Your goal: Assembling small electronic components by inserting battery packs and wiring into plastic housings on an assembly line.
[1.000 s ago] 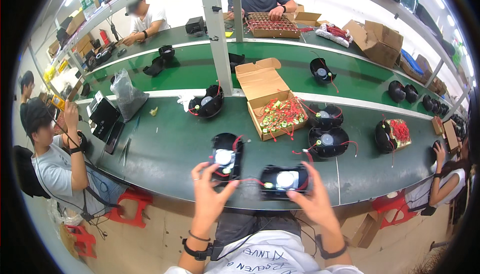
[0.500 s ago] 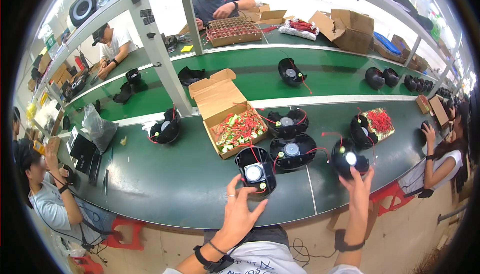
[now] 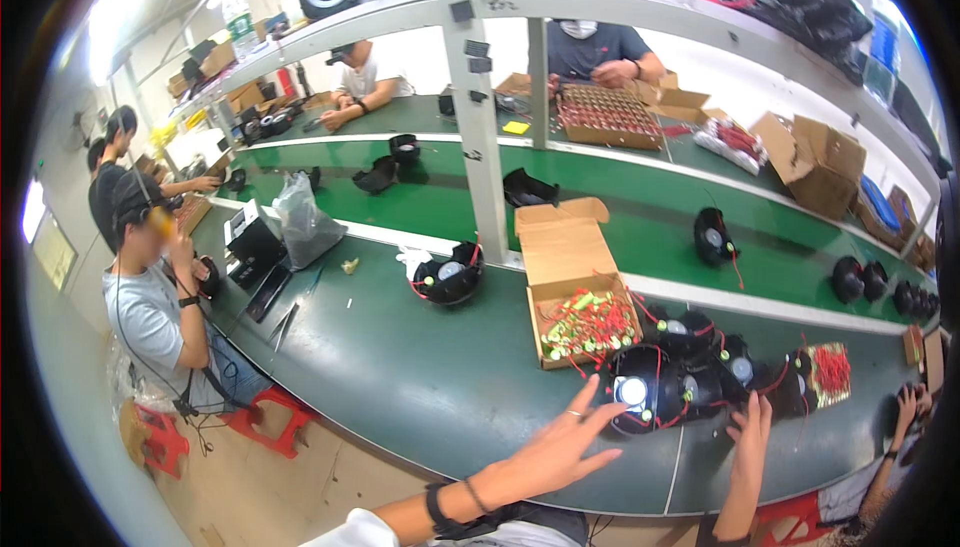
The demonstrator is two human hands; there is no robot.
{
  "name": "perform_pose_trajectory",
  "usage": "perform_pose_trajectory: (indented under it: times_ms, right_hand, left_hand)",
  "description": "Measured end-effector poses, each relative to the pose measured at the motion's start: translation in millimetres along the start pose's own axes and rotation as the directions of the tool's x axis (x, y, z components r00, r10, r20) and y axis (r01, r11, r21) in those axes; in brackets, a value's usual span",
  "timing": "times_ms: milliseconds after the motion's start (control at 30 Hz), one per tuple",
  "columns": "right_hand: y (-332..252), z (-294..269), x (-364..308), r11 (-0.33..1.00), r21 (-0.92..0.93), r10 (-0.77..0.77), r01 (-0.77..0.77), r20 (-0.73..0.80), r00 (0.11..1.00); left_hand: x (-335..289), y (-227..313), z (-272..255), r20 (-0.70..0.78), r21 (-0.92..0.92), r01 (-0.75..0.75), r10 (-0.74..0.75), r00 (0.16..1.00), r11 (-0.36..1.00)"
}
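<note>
My left hand [image 3: 560, 447] has its fingers spread, its fingertips beside a black rounded shell [image 3: 617, 421] with a round silver speaker [image 3: 632, 392] and red wires. My right hand [image 3: 748, 447] has its fingers bent and a little apart, at the near edge of another black shell [image 3: 738, 370] in the crowded group; whether they touch it, I cannot tell. More black shells [image 3: 676, 327] with speakers and red wires crowd behind and between the hands. Behind my left hand, an open cardboard box [image 3: 566, 247] contains small green-and-white parts with red wires [image 3: 590, 322].
Left of the box sits another wired shell [image 3: 447, 275]. A grey plastic bag [image 3: 304, 217] stands farther left. At right is a pack of red wires [image 3: 830, 372]. A metal post [image 3: 480, 127] rises behind the bench, before a green belt [image 3: 630, 227] carrying shells. Co-workers sit around.
My view has swung left, shifting the scene rightward. The shell under my right hand now appears close against the others. My left fingers have drawn slightly off the front shell.
</note>
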State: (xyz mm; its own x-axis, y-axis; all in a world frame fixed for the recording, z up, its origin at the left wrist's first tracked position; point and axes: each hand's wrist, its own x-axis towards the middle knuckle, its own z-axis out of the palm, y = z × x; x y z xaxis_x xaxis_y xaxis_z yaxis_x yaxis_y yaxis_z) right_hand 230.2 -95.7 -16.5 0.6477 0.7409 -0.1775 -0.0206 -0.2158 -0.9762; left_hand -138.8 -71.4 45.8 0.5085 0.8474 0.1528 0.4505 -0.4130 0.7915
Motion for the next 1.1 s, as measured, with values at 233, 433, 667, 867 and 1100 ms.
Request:
perform_pose_trajectory:
  times_ms: [233, 433, 667, 867, 1100]
  right_hand:
    - [-109, 9, -73, 0.625, -0.482, -0.707, 0.614, -0.016, 0.707]
    - [-235, 258, -2, 0.389, 0.009, -0.576, 0.921, 0.783, 0.235]
    - [-172, 505, 167, 0.437, -0.453, -0.15, 0.777, 0.815, 0.56]
    - [-155, 524, 185, 0.359, -0.622, -0.15, 0.696, 0.697, 0.701]
    - [-231, 401, 142, 0.311, -0.458, -0.684, 0.833, 0.501, 0.531]
  left_hand:
    - [12, -96, -166, -0.807, -0.085, 0.13, -0.145, 0.573, 0.988]
    - [1, -222, -172, -0.921, -0.183, 0.187, -0.235, 0.311, 0.965]
    - [1, -244, -152, -0.813, -0.442, 0.064, -0.43, 0.392, 0.895]
    - [-2, -238, -156, -0.802, -0.482, 0.036, -0.457, 0.385, 0.876]
    - [2, -225, -160, -0.886, -0.411, -0.142, -0.358, 0.293, 0.9]
